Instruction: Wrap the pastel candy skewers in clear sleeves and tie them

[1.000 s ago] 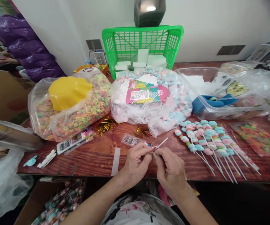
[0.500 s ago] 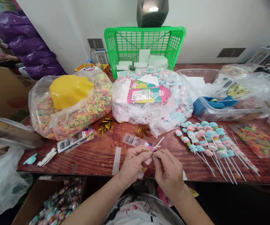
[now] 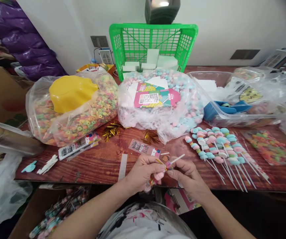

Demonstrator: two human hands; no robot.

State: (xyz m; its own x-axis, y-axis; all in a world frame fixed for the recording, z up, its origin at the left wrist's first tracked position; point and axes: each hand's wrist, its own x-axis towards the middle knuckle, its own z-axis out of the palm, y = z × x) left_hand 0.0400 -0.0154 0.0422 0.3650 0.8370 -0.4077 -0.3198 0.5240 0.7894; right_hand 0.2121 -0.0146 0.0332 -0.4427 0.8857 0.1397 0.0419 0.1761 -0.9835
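Left hand (image 3: 142, 172) holds candy stick (image 3: 159, 175) — wrapped (seemingly).

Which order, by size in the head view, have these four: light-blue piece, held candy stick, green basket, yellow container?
Largest to smallest:
Green basket
Yellow container
Held candy stick, partly hidden
Light-blue piece

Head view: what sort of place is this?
Likely a small sweet-packing workspace. Signs: a large clear bag of ring-shaped sweets, finished-looking skewers of sweets laid out on the table, and another sweet stick in the left hand.
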